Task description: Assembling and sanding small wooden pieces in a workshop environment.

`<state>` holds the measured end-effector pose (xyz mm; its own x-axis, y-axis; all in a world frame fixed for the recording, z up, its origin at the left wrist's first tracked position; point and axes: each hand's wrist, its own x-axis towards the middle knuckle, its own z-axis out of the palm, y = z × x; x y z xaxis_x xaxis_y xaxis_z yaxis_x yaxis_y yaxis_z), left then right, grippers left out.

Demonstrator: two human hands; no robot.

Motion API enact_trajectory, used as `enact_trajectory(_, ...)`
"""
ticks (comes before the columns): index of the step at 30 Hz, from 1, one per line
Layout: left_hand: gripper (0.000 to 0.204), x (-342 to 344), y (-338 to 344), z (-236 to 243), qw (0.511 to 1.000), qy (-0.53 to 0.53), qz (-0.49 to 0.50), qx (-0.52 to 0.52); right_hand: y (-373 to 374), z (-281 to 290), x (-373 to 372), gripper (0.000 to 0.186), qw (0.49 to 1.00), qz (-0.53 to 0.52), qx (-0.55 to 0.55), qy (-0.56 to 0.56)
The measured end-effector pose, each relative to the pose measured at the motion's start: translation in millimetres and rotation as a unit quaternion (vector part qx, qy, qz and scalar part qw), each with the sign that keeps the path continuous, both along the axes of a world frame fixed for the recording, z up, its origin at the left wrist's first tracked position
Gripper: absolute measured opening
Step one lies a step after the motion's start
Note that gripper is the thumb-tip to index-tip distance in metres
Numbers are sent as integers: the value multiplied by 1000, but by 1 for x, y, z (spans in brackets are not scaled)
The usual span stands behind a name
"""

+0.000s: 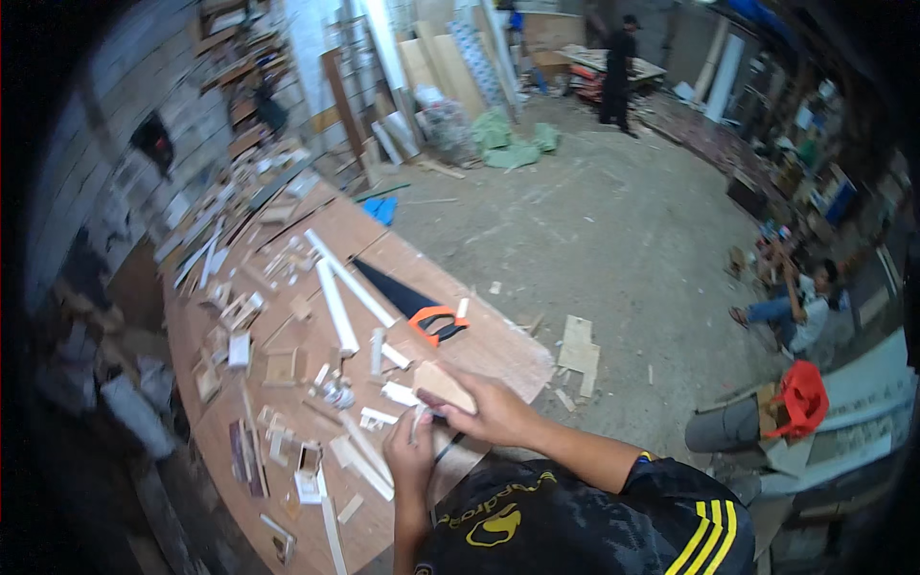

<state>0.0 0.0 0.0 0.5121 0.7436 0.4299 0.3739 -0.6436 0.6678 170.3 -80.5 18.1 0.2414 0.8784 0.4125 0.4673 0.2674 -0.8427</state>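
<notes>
My right hand [494, 412] grips a pale, angled wood block [443, 383] with a dark reddish-brown lower face, held over the near edge of the plywood table [508, 355]. Just left of it, my left hand [410, 450] is closed on a small pale piece [419, 419], partly hidden by its fingers, close to or against the block. Just beyond my hands, an orange-handled handsaw [431, 316] lies with its dark blade pointing to the back left, beside long white strips [335, 307]. Small offcuts and little wooden boxes [280, 365] are scattered across the table.
Boards [436, 67] lean on the back wall near green sacks [508, 144]. A person in dark clothes [618, 72] stands at the back. Another person [805, 307] sits low at the right. A grey bucket [719, 426], red item [800, 393] and floor offcuts [577, 350] lie right of me.
</notes>
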Motion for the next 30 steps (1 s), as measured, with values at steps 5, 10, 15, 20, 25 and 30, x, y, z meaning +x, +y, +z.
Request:
enact_trajectory(5,14,15,-74,-30,996,-17,10,-81,-54,-4,16,65,993,4,-113,-35)
enact_trajectory(10,20,-10,-60,-54,989,-71,-15,-129,-28,-2,-15,63,989,-4,-126,-80)
enact_trajectory(15,22,-23,-46,-61,971,-99,34,-215,-14,-3,-25,63,982,53,-174,-56)
enact_trajectory(20,26,-24,-45,-64,944,-173,14,-281,14,-9,-20,62,980,135,-111,-93)
enact_trajectory(25,27,-7,-45,-68,914,-238,-3,-329,25,1,-6,63,969,195,-147,-43)
enact_trajectory(30,27,4,-34,-68,918,-198,16,-345,37,-4,33,64,954,251,-158,-37)
